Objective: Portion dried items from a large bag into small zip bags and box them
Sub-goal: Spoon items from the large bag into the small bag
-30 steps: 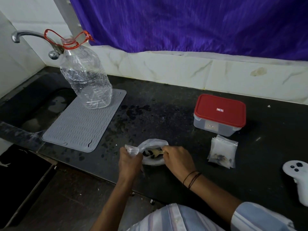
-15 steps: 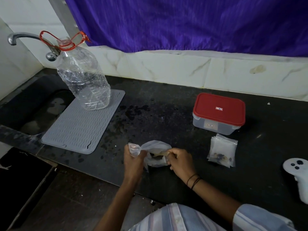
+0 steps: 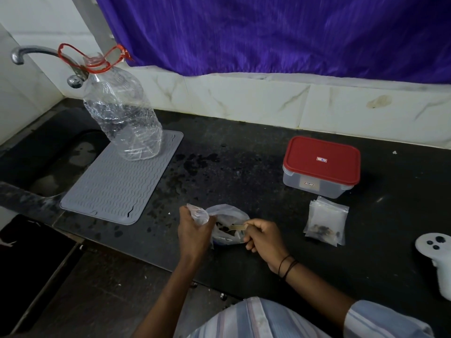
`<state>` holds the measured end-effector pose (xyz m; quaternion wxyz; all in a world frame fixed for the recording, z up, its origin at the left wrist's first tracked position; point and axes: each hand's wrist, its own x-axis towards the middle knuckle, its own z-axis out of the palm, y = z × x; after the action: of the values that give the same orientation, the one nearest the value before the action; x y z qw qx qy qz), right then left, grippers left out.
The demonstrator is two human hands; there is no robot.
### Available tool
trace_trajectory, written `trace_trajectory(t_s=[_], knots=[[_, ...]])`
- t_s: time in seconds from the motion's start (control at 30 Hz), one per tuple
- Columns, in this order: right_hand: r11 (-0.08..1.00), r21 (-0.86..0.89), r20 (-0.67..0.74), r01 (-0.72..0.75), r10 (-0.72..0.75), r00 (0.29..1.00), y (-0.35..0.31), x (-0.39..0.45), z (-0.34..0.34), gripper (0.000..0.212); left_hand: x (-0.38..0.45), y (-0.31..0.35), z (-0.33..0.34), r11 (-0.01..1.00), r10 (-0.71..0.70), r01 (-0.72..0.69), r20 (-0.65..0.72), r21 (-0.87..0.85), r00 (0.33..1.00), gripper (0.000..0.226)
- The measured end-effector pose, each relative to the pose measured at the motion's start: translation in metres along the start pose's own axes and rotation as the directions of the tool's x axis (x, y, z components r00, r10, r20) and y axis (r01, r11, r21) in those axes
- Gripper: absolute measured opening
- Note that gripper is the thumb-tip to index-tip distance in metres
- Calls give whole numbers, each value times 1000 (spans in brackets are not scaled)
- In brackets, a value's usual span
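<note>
Left hand [image 3: 192, 231] grips the bunched edge of the large bag [image 3: 225, 224], fingers curled round the plastic, holding its mouth up. Right hand [image 3: 262, 237] pinches a small spoon [image 3: 235, 227], fingers curled on its handle; the bowl end points into the bag mouth between the two hands. Dark dried items [image 3: 222, 228] show inside the bag, just off the left thumb. Black bands sit on the right wrist, striped sleeve below. Bag rests on the black counter [image 3: 244, 167] near its front edge.

Right of the right hand, apart from it: a stack of small zip bags [image 3: 325, 222] lying flat, dark bits in the lower part of the top one. Further right at the frame edge, a white controller [image 3: 436, 262].

Beyond the zip bags, farther from the right hand: clear box [image 3: 319, 184] with red lid [image 3: 322, 161] on.

Beyond and left of the left hand: grey ridged mat [image 3: 114, 186], a crumpled clear bottle [image 3: 122, 113] with red neck ring standing on its far corner. Sink [image 3: 48, 154] and tap [image 3: 36, 51] left of that. White tiles and purple curtain [image 3: 268, 32] at the back.
</note>
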<state>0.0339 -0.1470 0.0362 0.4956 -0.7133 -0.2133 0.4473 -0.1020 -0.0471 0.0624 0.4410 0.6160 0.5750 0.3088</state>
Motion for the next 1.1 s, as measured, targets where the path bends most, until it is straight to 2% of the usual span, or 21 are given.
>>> trace_trajectory(t_s=[0.13,0.3,0.53,0.87,1.1], knots=[[999,21,10,32,-32,999,2,-4,0,20,1,2,5,992,-12,18,-53,125,999,41],[992,-107,-25,65,-68,997,6,-7,5,19,1,5,16,985,28,1,-161,175,987,19],[996,61,-7,68,-67,998,6,-11,1,20,6,1,16,983,49,-8,-224,183,973,14],[969,100,-102,227,-217,971,7,-18,-11,23,14,-10,6,987,24,-1,-140,160,990,35],[966,133,-114,224,-209,971,4,-20,-21,24,17,-7,5,990,78,-72,-52,119,996,44]])
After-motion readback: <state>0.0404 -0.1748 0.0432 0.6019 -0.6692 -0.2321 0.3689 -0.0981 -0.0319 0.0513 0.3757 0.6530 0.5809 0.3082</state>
